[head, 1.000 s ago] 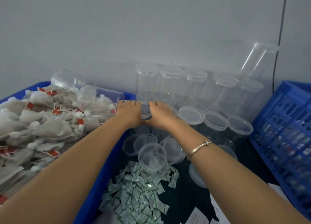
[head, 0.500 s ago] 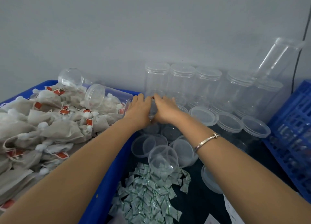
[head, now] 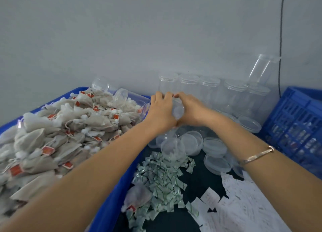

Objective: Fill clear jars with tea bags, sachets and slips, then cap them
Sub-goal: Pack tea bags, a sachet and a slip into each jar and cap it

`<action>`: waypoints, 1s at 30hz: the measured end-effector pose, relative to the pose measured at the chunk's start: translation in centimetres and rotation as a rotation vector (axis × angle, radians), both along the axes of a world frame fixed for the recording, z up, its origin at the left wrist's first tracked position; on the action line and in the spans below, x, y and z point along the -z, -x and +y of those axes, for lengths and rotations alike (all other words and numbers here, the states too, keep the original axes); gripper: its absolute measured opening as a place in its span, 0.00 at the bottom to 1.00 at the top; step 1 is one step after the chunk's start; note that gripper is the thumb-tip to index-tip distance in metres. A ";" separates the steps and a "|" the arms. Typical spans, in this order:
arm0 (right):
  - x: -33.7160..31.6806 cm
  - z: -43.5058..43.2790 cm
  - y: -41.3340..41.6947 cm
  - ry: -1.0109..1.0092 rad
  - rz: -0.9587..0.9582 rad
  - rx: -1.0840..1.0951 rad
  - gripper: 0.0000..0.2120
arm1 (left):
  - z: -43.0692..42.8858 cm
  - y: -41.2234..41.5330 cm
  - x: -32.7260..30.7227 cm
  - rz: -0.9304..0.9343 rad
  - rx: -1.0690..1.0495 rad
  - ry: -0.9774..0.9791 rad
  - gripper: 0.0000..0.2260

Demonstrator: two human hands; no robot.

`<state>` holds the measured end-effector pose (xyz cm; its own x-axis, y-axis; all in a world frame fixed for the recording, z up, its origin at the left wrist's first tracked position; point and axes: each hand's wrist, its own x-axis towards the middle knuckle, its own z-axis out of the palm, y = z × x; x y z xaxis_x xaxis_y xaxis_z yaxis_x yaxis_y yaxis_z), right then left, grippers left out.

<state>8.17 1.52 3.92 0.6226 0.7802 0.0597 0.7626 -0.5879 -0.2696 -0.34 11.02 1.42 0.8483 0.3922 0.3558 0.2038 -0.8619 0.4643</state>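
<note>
Jar (head: 178,110) between both hands (head: 161,112) (head: 193,109)

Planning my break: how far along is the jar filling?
Done: nothing clearly; the capped jars at the back look empty. In hand: the left hand and right hand grip one clear jar between them. Left: tea bags fill the blue tub, sachets and slips lie in heaps, loose lids lie nearby.

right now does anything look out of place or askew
One tilted jar leans against the wall above the upright row, two jars lie on their sides on the tea bag pile, and a stray tea bag sits among the sachets outside the blue bin.
</note>
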 end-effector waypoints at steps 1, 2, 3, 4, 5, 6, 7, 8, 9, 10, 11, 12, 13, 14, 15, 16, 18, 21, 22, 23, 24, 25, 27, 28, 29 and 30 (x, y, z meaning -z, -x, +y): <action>-0.1 -1.2 1.1 0.002 0.009 -0.014 0.49 | -1.0 1.1 0.3 -0.015 0.007 0.014 0.36; -0.1 -2.4 2.3 0.008 0.008 -0.030 0.49 | -2.0 2.2 0.6 -0.025 0.013 0.032 0.36; 0.0 -3.7 3.4 0.021 0.007 -0.048 0.50 | -3.1 3.3 1.0 -0.026 0.021 0.052 0.37; 0.2 -5.0 4.6 0.042 0.009 -0.066 0.50 | -4.2 4.5 1.5 -0.018 0.029 0.072 0.38; 0.4 -6.2 5.7 0.073 0.013 -0.081 0.51 | -5.4 5.6 2.1 -0.006 0.039 0.089 0.39; 0.7 -7.4 6.7 0.120 0.019 -0.092 0.53 | -6.6 6.7 2.8 0.008 0.054 0.104 0.40; 1.1 -8.6 7.7 0.181 0.026 -0.096 0.55 | -7.7 7.8 3.7 0.023 0.076 0.116 0.41; 1.5 -9.8 8.7 0.243 0.041 -0.096 0.56 | -8.8 9.1 4.7 0.028 0.112 0.127 0.41; 2.0 -10.9 9.6 0.297 0.058 -0.100 0.55 | -9.8 10.3 5.8 0.017 0.156 0.143 0.40; 2.6 -11.9 10.5 0.337 0.071 -0.111 0.52 | -10.7 11.5 6.9 0.002 0.198 0.175 0.39; 3.3 -12.8 11.3 0.364 0.075 -0.123 0.50 | -11.3 12.7 8.0 -0.010 0.237 0.224 0.38; 4.1 -13.5 12.1 0.380 0.074 -0.131 0.48 | -11.8 13.7 8.9 -0.018 0.272 0.273 0.38; 4.9 -14.1 12.8 0.391 0.067 -0.135 0.46 | -12.1 14.6 9.8 -0.014 0.304 0.307 0.39; 5.7 -14.4 13.6 0.393 0.055 -0.123 0.43 | -12.2 15.3 10.7 0.003 0.331 0.331 0.41; 6.5 -14.6 14.3 0.387 0.034 -0.095 0.41 | -12.2 15.7 11.6 0.025 0.350 0.363 0.45; 7.0 -14.6 14.8 0.378 0.008 -0.055 0.40 | -12.2 16.0 12.3 0.050 0.355 0.412 0.48; 7.8 -14.3 15.5 0.361 -0.074 0.004 0.40 | -12.5 16.0 13.5 0.021 0.342 0.560 0.53; 8.0 -14.0 15.9 0.349 -0.202 0.027 0.39 | -13.6 15.6 14.6 -0.206 0.270 0.716 0.52; 8.0 -14.0 16.0 0.340 -0.216 0.023 0.38 | -14.1 15.1 15.2 -0.266 0.256 0.768 0.49; 8.0 -14.0 16.0 0.336 -0.214 0.019 0.36 | -14.6 14.7 15.5 -0.291 0.250 0.832 0.45; 8.0 -14.0 16.0 0.336 -0.201 0.016 0.35 | -14.9 14.4 15.6 -0.312 0.223 0.853 0.43; 7.9 -14.1 15.9 0.346 -0.171 0.013 0.33 | -15.1 14.0 15.8 -0.334 0.192 0.917 0.43; 7.4 -14.2 15.4 0.388 -0.070 -0.004 0.33 | -15.2 13.8 16.6 -0.376 0.204 0.971 0.46; 6.9 -14.2 15.0 0.426 -0.009 -0.013 0.35 | -15.3 13.6 16.7 -0.386 0.178 0.911 0.47; 6.3 -14.2 14.7 0.467 0.043 -0.016 0.37 | -15.3 13.5 16.9 -0.405 0.163 0.824 0.46; 5.5 -14.1 14.5 0.503 0.080 -0.020 0.39 | -15.3 13.4 16.9 -0.415 0.169 0.745 0.45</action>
<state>-6.36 -12.58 -1.59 0.5942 0.7122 -0.3737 0.7638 -0.6453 -0.0154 -13.78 -4.26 -15.50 0.7747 0.5266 0.3500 -0.2106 -0.3070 0.9281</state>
